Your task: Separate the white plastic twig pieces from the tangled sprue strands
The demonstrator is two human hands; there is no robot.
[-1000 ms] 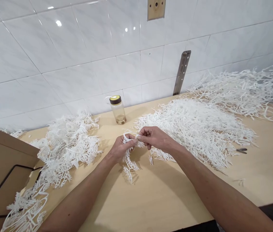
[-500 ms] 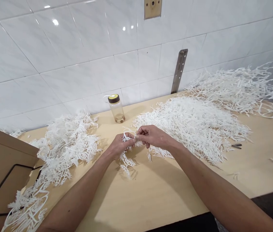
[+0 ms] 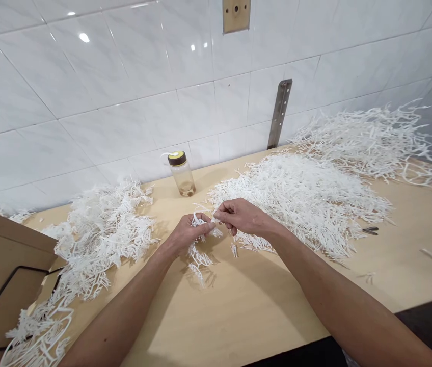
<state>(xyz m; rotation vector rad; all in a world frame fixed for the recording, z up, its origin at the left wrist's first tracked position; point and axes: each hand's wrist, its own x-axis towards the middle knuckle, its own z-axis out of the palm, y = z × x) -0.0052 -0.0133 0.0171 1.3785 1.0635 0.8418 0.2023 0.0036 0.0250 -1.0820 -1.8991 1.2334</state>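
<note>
My left hand (image 3: 186,234) is closed around a white branched plastic sprig (image 3: 199,260), whose thin twigs hang below the fingers and stick out above the thumb. Close by on the right, my right hand (image 3: 241,216) pinches thumb and forefinger together at the sprig's tip end. Exactly what lies between those fingertips is small and partly hidden. Behind and beside the right hand spreads a large pile of short white pieces (image 3: 300,199). To the left of my left hand lies a heap of white branched sprigs (image 3: 109,229).
A clear bottle with a dark and yellow lid (image 3: 183,176) stands near the tiled wall. Longer white strands (image 3: 372,140) lie at the back right. Small dark snips (image 3: 370,231) rest right of the pile. A cardboard box (image 3: 5,265) stands at the left edge.
My hands stay together at the sprig, with the right fingertips slightly shifted from the left thumb. The whole view has moved a little.
</note>
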